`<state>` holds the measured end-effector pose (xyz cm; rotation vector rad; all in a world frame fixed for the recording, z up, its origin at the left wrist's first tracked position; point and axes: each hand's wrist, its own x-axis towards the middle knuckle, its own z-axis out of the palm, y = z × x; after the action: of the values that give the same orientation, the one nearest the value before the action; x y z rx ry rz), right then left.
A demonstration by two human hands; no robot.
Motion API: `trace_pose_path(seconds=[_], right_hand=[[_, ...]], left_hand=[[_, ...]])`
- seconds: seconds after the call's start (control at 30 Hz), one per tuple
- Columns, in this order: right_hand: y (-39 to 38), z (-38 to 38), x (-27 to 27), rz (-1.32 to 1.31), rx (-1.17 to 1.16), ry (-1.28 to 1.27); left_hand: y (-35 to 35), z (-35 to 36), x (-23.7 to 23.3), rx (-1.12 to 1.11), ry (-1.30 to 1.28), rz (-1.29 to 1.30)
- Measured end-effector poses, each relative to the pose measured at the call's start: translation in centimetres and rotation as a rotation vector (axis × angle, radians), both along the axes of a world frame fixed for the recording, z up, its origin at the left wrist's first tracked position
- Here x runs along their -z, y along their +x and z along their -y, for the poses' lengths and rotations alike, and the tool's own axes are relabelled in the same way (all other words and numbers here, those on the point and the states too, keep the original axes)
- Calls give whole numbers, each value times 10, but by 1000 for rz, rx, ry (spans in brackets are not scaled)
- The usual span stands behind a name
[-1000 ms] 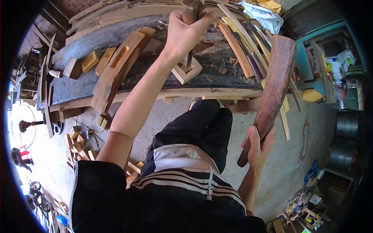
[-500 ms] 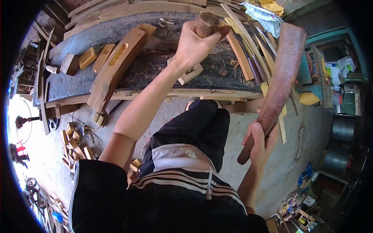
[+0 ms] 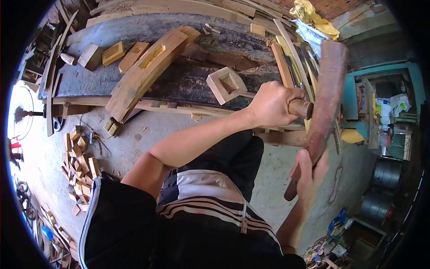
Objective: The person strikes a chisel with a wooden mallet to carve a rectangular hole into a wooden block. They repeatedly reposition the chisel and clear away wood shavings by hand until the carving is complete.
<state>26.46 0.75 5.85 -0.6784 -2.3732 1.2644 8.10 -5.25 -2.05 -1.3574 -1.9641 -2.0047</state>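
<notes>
So the left hand (image 3: 274, 106) is wrapped in a fist around the handle of a chisel (image 3: 299, 107), fingers curled right in, with the butt end sticking out toward the mallet (image 3: 329, 85). Most of the blade is hard to see past the knuckles. The right hand (image 3: 310, 172) is a bit blurry but it's closed around the lower end of that mallet, head pointing up. The mallet looks really close to the chisel butt, can't tell if they touch. The block (image 3: 216, 91) with the squarish hollow sits on the dark bench (image 3: 170, 85), near the front edge, just left of the left hand and with no fingers on it. Further left there's a slotted beam (image 3: 134, 80) lying at an angle, then three small blocks (image 3: 113, 54) in a row, and a heap of offcuts (image 3: 80, 166) down on the floor
</notes>
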Motion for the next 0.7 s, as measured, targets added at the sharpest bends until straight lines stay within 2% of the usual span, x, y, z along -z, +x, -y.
trace_pose_path(seconds=[0.03, 0.1, 0.13, 0.17, 0.27, 0.37, 0.4, 0.43, 0.5, 0.57, 0.63, 0.7], right_hand=[[4, 1, -3, 2, 9, -7], [11, 1, -5, -203, 77, -11], [13, 2, -5, -334, 10, -36], [11, 3, -2, -342, 23, -34], [3, 9, 11, -27, 6, 18], [8, 5, 14, -109, -43, -114], [9, 10, 7, -113, -30, -220], [11, 11, 9, -115, -16, -224], [14, 10, 14, -178, 35, -216], [18, 9, 15, -190, 50, -227], [23, 7, 20, -184, 61, -245], [27, 5, 26, -160, 64, -261]], left_hand=[[1, 0, 0, 9, -7, 2], [-2, -1, 1, 35, -28, -8], [-1, -2, 2, 47, -33, -12], [-1, -4, 4, 39, -44, 8], [-1, -1, 4, 24, -44, 4], [-12, -4, 6, 1, 60, -57], [-25, -4, 6, -13, 109, 4], [-33, 1, -1, -25, 159, 65], [-48, 20, -24, -38, 222, 390], [-73, 29, -20, -118, 299, 411], [-70, 39, -33, -126, 344, 435], [-66, 44, -34, -118, 294, 501]])
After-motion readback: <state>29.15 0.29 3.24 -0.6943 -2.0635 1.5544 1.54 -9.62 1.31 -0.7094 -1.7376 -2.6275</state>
